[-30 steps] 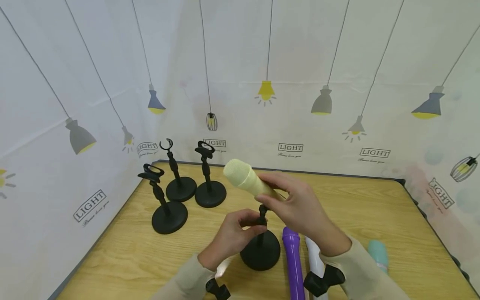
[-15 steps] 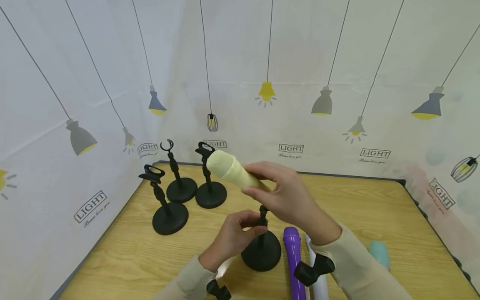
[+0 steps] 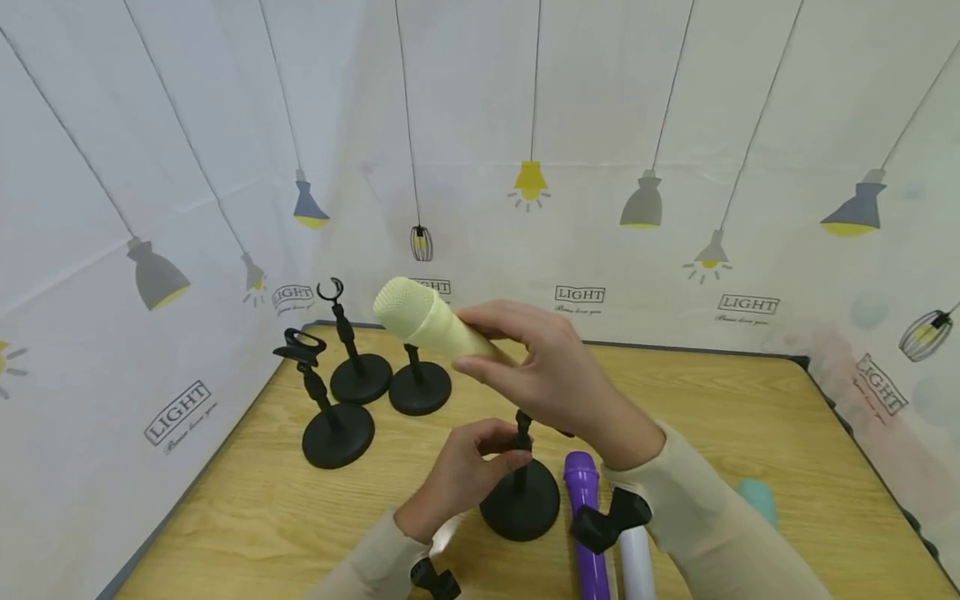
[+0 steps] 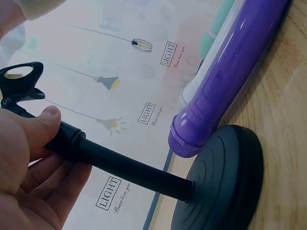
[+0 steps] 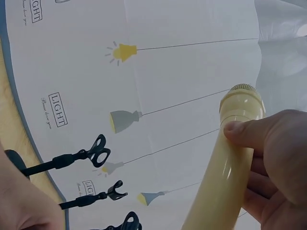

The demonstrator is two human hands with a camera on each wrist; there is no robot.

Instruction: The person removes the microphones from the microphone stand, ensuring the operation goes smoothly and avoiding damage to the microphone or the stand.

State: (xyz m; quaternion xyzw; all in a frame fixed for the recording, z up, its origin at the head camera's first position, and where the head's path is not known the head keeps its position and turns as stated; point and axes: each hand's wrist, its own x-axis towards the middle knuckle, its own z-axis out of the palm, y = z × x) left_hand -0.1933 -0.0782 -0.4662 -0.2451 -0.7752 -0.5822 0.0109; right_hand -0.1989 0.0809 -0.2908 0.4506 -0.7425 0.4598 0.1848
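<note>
My right hand (image 3: 547, 367) grips a pale yellow microphone (image 3: 431, 321) around its handle, raised above the table with the head pointing up and left. In the right wrist view the thumb lies along the yellow microphone (image 5: 225, 163) just below its head. My left hand (image 3: 472, 471) holds the stem of a black microphone stand (image 3: 521, 504) whose round base rests on the table. In the left wrist view, thumb and fingers (image 4: 50, 129) wrap the stand's upper stem, below its clip (image 4: 36, 79). From the head, my right hand largely hides that clip.
Three more black stands, the nearest stand (image 3: 337, 437) among them, stand at the back left. A purple microphone (image 3: 588, 517), a white microphone (image 3: 637, 558) and a teal microphone (image 3: 759, 500) lie right of the held stand. A printed curtain (image 3: 637, 100) borders the wooden table (image 3: 247, 517).
My right hand has moved up and left with the yellow microphone, which now overlaps the top of a rear stand. My left hand keeps its hold on the stand.
</note>
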